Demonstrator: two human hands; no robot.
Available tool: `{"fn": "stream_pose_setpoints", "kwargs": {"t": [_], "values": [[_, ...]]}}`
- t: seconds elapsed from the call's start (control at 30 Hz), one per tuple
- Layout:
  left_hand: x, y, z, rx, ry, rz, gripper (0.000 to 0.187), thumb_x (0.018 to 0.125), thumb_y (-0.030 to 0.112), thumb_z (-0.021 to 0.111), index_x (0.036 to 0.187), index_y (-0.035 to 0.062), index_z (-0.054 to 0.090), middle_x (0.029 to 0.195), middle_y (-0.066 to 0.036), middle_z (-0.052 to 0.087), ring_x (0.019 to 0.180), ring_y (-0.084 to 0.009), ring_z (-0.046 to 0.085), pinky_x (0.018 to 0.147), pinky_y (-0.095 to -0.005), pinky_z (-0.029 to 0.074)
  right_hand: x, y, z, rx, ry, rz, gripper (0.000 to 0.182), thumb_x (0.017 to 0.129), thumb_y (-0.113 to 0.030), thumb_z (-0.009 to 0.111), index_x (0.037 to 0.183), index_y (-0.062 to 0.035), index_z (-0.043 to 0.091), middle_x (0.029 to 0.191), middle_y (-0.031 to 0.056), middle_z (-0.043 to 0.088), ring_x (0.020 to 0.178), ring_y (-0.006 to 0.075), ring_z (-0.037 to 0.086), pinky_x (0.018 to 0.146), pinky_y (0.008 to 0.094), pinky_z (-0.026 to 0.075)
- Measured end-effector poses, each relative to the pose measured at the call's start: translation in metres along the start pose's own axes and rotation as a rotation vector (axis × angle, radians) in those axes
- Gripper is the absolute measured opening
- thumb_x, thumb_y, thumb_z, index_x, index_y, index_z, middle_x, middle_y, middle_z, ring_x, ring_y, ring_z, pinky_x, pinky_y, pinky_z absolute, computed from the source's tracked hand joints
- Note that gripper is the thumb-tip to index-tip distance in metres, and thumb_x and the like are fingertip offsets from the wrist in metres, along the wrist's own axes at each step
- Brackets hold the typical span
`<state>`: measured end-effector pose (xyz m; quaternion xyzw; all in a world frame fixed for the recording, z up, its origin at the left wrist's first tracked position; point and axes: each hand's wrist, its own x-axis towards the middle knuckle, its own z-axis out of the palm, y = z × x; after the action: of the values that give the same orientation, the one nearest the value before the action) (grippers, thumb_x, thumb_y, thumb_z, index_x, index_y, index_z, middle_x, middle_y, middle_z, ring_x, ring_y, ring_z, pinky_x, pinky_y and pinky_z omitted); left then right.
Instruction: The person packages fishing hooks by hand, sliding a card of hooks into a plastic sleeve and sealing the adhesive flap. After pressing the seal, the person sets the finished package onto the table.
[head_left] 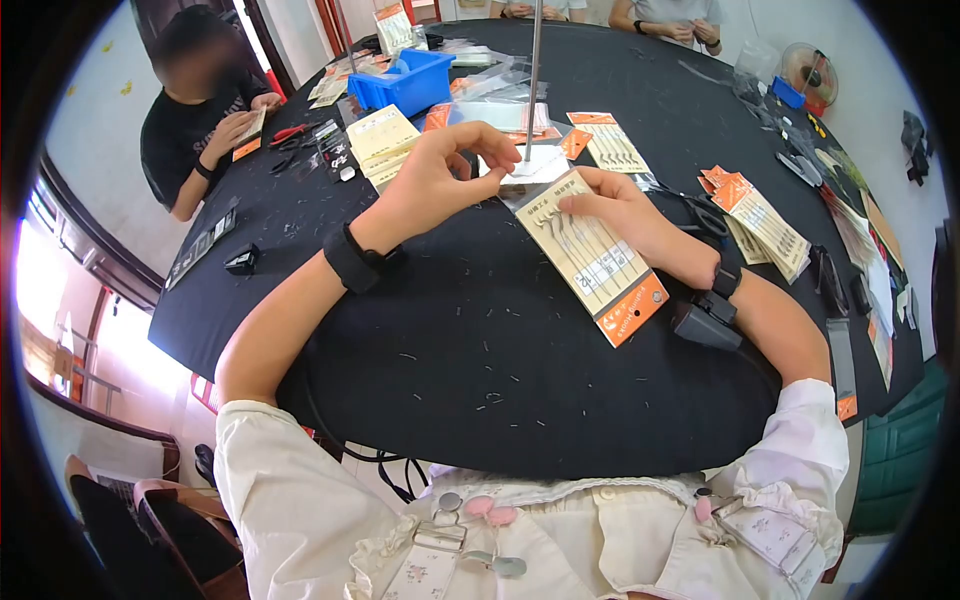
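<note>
My right hand [625,222] holds a beige card of fishing hooks [585,250] by its upper part, the card tilted with its orange end toward me. The thumb lies over the card's face near the hooks. To the left, my left hand [445,172] is raised beside the metal pole [534,85], thumb and index finger brought together near the card's top corner. Anything between those fingertips is too small to make out. White paper [538,163] lies around the foot of the pole, behind my hands.
A blue bin [402,82], a stack of yellowish cards [383,140] and a hook card [608,143] lie beyond my hands. More packs [757,220] and black scissors [706,214] sit right. A co-worker [205,110] holds a card at left; other people sit across the black table [430,350].
</note>
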<state>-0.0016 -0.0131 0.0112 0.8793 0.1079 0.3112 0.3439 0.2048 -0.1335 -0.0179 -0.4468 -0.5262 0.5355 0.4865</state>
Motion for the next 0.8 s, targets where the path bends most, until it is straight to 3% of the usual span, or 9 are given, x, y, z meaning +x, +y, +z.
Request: {"fn": "stream_pose_setpoints", "kwargs": {"t": [0.43, 0.63, 0.7, 0.8], "values": [[0.000, -0.001, 0.003, 0.106, 0.066, -0.015, 0.022, 0.079, 0.008, 0.058, 0.096, 0.0100, 0.070, 0.089, 0.004, 0.066, 0.068, -0.0006, 0.047, 0.052, -0.0176, 0.032, -0.001, -0.004, -0.001, 0.101, 0.083, 0.024, 0.028, 0.084, -0.010, 0.059, 0.110, 0.0014, 0.055, 0.093, 0.0066, 0.064, 0.074, 0.0089, 0.064, 0.063, 0.0209, 0.052], [-0.003, 0.001, 0.004, 0.219, 0.046, 0.084, 0.023, 0.077, 0.005, 0.054, 0.091, 0.0106, 0.072, 0.086, 0.002, 0.061, 0.069, -0.0048, 0.046, 0.056, -0.0199, 0.035, -0.001, -0.006, -0.001, 0.107, 0.082, 0.030, 0.027, 0.084, -0.010, 0.059, 0.108, 0.0015, 0.055, 0.093, 0.0068, 0.064, 0.074, 0.0092, 0.064, 0.063, 0.0211, 0.052], [-0.005, 0.003, 0.007, 0.262, 0.063, 0.069, 0.021, 0.077, 0.004, 0.053, 0.090, 0.0085, 0.069, 0.087, 0.000, 0.059, 0.076, -0.0059, 0.048, 0.059, -0.0211, 0.037, 0.000, -0.004, -0.002, 0.096, 0.082, 0.026, 0.027, 0.084, -0.010, 0.059, 0.108, 0.0016, 0.055, 0.093, 0.0069, 0.064, 0.074, 0.0092, 0.064, 0.063, 0.0213, 0.052], [-0.005, 0.002, 0.010, 0.187, 0.142, -0.027, 0.015, 0.080, 0.008, 0.054, 0.090, 0.0042, 0.064, 0.090, -0.004, 0.058, 0.074, -0.0107, 0.051, 0.059, -0.0233, 0.040, 0.000, 0.000, -0.001, 0.083, 0.077, 0.009, 0.028, 0.084, -0.010, 0.059, 0.109, 0.0018, 0.055, 0.094, 0.0069, 0.064, 0.074, 0.0091, 0.064, 0.064, 0.0214, 0.051]]}}
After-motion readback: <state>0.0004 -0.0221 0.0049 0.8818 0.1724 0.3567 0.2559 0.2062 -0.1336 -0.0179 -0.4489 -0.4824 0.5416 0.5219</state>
